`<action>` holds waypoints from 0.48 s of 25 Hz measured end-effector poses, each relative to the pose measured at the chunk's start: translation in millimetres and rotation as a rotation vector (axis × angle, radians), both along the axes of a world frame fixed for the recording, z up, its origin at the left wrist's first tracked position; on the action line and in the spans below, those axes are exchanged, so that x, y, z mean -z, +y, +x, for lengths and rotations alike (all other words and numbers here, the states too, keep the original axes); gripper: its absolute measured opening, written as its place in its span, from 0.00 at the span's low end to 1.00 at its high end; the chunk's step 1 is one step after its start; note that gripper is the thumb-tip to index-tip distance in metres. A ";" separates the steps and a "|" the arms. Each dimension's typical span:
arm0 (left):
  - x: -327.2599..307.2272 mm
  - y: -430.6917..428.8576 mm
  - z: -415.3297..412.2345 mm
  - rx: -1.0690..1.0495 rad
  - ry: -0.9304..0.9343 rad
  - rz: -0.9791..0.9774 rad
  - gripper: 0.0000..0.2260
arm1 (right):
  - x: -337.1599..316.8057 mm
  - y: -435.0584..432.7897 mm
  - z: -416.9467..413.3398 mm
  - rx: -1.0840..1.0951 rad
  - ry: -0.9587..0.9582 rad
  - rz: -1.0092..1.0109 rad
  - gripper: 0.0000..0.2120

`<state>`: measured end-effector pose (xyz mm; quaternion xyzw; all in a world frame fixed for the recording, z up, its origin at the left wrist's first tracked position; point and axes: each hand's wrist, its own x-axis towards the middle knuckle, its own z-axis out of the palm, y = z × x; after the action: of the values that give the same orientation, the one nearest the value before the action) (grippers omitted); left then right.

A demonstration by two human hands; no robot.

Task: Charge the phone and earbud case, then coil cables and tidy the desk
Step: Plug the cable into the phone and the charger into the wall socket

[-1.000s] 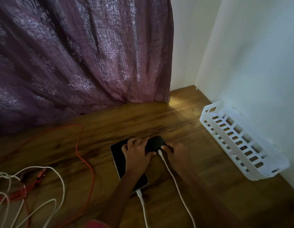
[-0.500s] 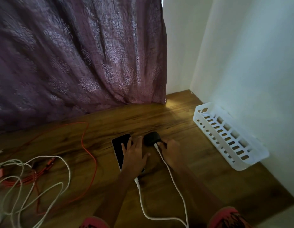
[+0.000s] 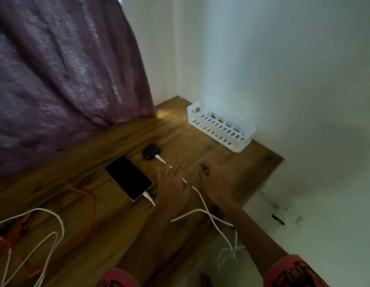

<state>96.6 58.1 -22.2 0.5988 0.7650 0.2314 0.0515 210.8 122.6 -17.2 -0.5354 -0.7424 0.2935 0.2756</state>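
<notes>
A black phone (image 3: 129,177) lies face up on the wooden desk (image 3: 117,220), with a white cable plug (image 3: 148,197) in its near end. Behind it sits the black earbud case (image 3: 151,151), and a second white cable (image 3: 202,200) is plugged into it and runs off the desk's right edge. My left hand (image 3: 173,184) hovers over that cable with fingers spread, holding nothing. My right hand (image 3: 216,182) is beside it to the right, fingers loosely curled and empty, somewhat blurred.
A white slotted plastic basket (image 3: 220,125) stands against the wall at the back right. Loose white cables (image 3: 41,241) and an orange cable (image 3: 84,206) sprawl on the left. A purple curtain (image 3: 61,65) hangs behind. The desk ends at the right, near my right hand.
Both hands have let go of the phone and earbud case and drawn back toward me. The head view has swung to the right, showing the desk's right edge.
</notes>
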 end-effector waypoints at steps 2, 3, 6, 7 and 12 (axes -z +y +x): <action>0.1 -7.9 28.3 0.204 0.024 0.014 0.25 | 0.6 -24.8 32.6 0.148 0.029 0.041 0.12; 0.4 -10.0 37.5 0.292 0.037 0.039 0.25 | 1.6 -33.7 44.0 0.179 0.037 0.066 0.11; 2.2 -10.1 77.4 0.560 0.114 0.074 0.25 | 16.8 -66.6 93.4 0.329 -0.002 0.144 0.09; 3.6 -8.0 91.3 0.633 0.155 0.072 0.25 | 22.3 -77.8 111.2 0.381 -0.019 0.160 0.09; 11.9 28.6 135.3 0.849 0.403 0.042 0.30 | 67.6 -105.2 180.2 0.534 -0.143 0.130 0.13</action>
<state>231.9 86.7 -34.1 0.8926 0.4424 0.0842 -0.0202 391.0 17.4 -84.8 -0.7126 -0.6101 0.1237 0.3237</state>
